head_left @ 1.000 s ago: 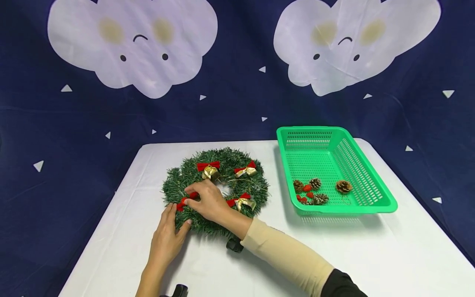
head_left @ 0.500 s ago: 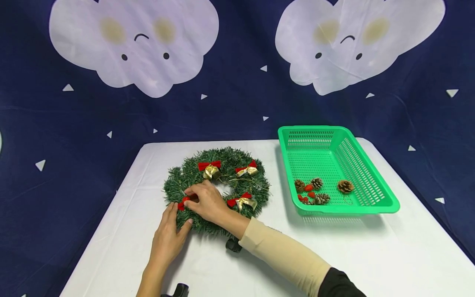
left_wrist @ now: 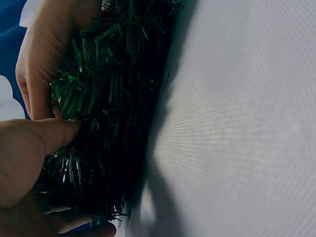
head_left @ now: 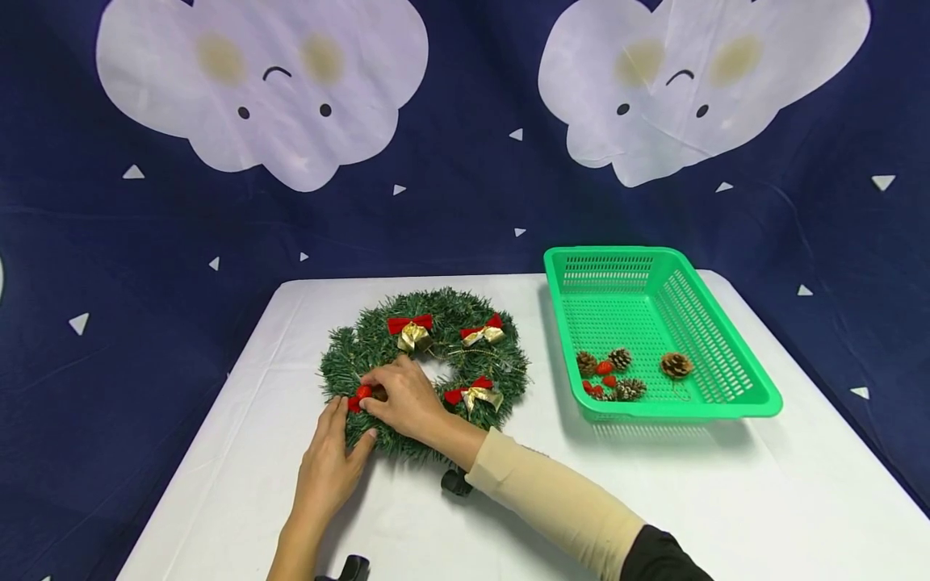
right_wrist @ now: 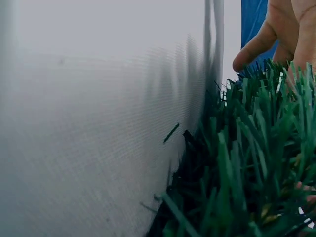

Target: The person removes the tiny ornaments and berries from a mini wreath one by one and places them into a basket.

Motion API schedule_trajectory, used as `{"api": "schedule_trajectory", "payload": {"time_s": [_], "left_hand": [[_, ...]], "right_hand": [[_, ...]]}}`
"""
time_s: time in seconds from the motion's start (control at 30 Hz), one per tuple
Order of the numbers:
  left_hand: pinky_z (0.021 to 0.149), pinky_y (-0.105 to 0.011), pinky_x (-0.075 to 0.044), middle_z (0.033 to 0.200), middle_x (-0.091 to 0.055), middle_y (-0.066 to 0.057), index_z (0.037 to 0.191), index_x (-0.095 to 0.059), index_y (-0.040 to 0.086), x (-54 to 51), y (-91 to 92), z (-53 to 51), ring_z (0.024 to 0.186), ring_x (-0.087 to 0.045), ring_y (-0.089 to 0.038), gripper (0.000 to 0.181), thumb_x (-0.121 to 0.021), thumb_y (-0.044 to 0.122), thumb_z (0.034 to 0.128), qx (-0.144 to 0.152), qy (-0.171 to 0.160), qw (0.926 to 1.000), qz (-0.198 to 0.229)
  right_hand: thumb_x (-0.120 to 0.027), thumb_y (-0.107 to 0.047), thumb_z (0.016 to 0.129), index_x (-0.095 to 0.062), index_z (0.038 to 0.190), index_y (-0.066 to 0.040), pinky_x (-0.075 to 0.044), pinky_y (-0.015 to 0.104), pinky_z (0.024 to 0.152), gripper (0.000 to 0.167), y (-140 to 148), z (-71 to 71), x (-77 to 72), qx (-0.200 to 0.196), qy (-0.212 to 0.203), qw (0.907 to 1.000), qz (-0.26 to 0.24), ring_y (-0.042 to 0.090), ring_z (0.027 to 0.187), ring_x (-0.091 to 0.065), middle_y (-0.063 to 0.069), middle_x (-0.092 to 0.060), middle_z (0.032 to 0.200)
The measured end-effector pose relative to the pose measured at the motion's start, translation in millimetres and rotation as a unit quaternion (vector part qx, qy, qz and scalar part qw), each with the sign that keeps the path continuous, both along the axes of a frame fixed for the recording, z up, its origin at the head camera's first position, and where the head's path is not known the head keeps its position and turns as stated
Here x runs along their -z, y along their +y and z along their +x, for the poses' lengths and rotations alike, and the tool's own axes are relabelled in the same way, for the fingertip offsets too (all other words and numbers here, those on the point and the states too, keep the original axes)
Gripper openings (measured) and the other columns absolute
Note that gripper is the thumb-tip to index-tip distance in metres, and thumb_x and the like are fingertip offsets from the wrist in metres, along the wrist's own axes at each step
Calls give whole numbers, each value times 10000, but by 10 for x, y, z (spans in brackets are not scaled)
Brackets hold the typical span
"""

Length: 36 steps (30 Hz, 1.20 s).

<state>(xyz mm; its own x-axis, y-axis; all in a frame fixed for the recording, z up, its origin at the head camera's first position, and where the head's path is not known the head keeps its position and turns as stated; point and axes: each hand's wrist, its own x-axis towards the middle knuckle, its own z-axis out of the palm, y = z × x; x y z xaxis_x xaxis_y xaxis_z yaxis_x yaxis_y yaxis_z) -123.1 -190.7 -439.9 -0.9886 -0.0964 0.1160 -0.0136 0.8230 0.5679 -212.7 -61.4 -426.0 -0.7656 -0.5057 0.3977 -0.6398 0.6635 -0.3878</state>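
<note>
A round green wreath [head_left: 443, 307] lies on the white table, with red bows [head_left: 410, 324] and gold bells [head_left: 413, 337] around its ring. My left hand [head_left: 328, 460] holds the wreath's lower left edge, its thumb on top and its fingers at the outer side. With thumb and fingertips, my right hand [head_left: 410, 395] pinches a small red berry ornament [head_left: 364, 392] over a red bow [head_left: 353, 403] at the wreath's left. The right fingers hide part of that bow. In the left wrist view, the left thumb [left_wrist: 59, 134] presses into the green tinsel [left_wrist: 113, 84].
To the right stands a green plastic basket [head_left: 734, 355]. It holds several pinecones [head_left: 676, 365] and red berries [head_left: 605, 368] near its front left corner. Dark blue cloth with white clouds [head_left: 261, 81] hangs behind the white table [head_left: 654, 500].
My right hand has shifted very slightly at the bow, and more of the red berry ornament shows between its fingertips. The left hand keeps its place on the wreath.
</note>
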Motion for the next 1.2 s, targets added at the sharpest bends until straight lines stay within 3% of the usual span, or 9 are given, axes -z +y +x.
{"api": "schedule_trajectory", "payload": {"time_s": [0.37,0.87,1.2], "left_hand": [[968,-613,-408,1529,-235,-234,1467,-248,-49,7,9,8,1325,-363,-466,724,-550,356,947,23,-6,10000,53],[976,-605,-408,1518,-256,-239,1460,-263,-56,2,11,-2,1326,-369,-458,723,-570,340,938,25,98,9999,25],[991,-609,-394,1528,-244,-225,1470,-253,-35,-6,-2,-9,1333,-359,-456,734,-558,370,940,-36,2,10000,11]], "right_hand": [[-714,-334,827,-694,1065,-220,-396,206,788,265,-3,23,15,89,58,9998,148,73,875,-517,-110,-716,1011],[-701,-306,842,-689,1088,-215,-457,167,762,263,109,17,-96,-49,-321,9984,-455,77,933,-542,-80,-709,1016],[-677,-297,870,-670,1145,-198,-502,255,788,292,301,16,-232,-36,-504,9959,-755,110,956,-547,-28,-698,1100]]}}
